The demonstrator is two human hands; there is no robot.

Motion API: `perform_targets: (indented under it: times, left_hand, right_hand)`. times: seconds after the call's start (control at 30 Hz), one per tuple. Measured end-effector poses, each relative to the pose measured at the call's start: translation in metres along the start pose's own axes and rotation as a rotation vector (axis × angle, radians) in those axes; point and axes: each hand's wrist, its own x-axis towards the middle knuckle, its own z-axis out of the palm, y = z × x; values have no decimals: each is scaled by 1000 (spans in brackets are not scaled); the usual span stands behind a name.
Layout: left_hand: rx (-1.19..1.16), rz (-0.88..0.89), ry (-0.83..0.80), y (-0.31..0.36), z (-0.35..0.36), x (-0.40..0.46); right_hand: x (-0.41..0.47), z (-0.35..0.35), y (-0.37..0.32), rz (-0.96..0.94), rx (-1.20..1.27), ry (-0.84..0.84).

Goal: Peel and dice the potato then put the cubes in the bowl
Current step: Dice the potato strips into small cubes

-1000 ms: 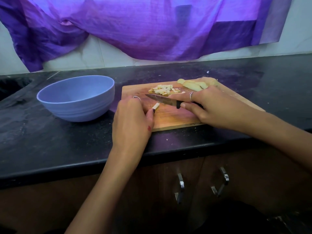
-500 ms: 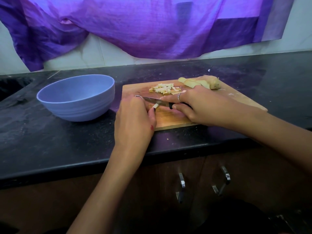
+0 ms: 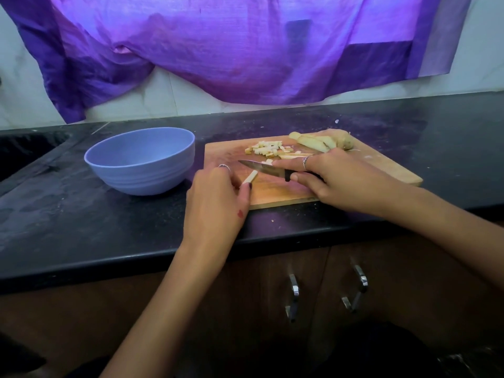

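A wooden cutting board lies on the black counter. My left hand pinches a pale potato stick at the board's near left part. My right hand grips a small black-handled knife, forefinger along the blade's back, and the blade points left just beyond the stick. A heap of small potato cubes lies at the board's far middle. Larger potato pieces rest at the far right corner. An empty blue bowl stands left of the board.
A purple cloth hangs on the white wall behind the counter. A dark sink recess lies at the far left. Below the counter edge are brown cabinet doors with two metal handles.
The knife blade was on the stick half a second ago; now it has lifted off and sits just beyond it. My left hand still holds the stick.
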Motion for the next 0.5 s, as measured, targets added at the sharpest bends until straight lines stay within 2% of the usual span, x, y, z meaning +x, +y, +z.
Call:
perform_targets:
  times: [0.27,0.5]
  left_hand:
    - [-43,-43,12,-1,0,-1]
    - [-19,-50,15,1,1,0]
  right_hand:
    - [10,-6,-5,-37,83,-41]
    - [34,-1,-5,-123,53,-36]
